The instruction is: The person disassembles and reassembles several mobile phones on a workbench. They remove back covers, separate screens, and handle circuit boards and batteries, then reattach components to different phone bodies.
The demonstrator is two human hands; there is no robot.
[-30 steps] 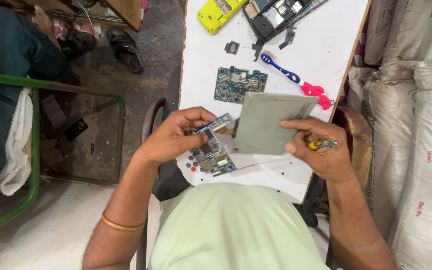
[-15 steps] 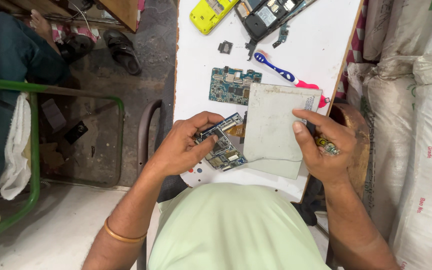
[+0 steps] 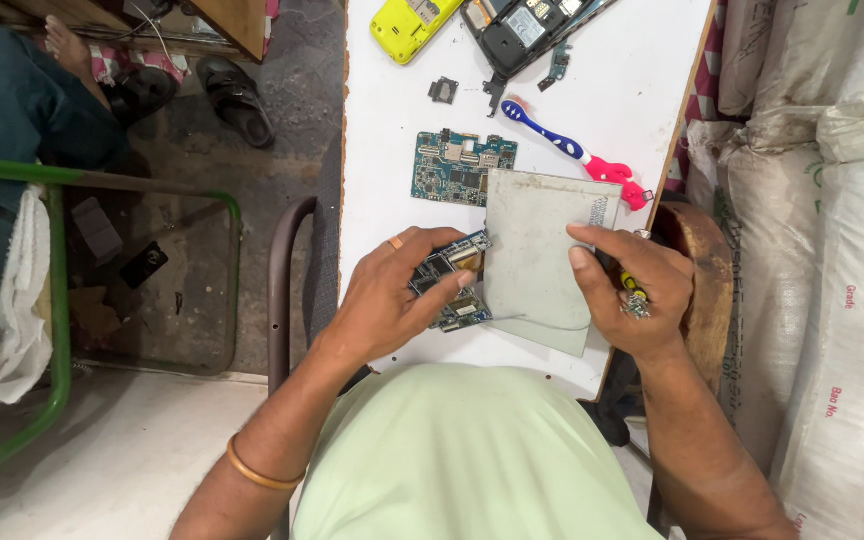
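- Left hand closed around a small blue-green circuit board with metal parts, fingers curled over its near side, thumb along the lower edge; much of the board hidden under the fingers
- Right hand pinching a flat pale grey-green rectangular panel at its right edge, thumb on top, other fingers below and out of sight
- Also in the right hand, tucked against the palm, a thin tool with yellow and black handle; only a short piece visible, tip not to make out
- Board and panel touching, both held just above the near part of the white table top, in front of a pale green shirt
- Panel covering the lower right corner of a second, larger blue circuit board lying flat on the table
- Beyond it, a toothbrush with blue neck and pink handle, handle end partly behind the panel corner
- At the far edge, a yellow phone shell and a black opened phone body, both cut off by the frame
- Small dark square part alone between them and the larger board
- White woven sacks at the right, printing too partial to tell
- Dark sandals on the floor at the left, and a green metal frame only partly visible
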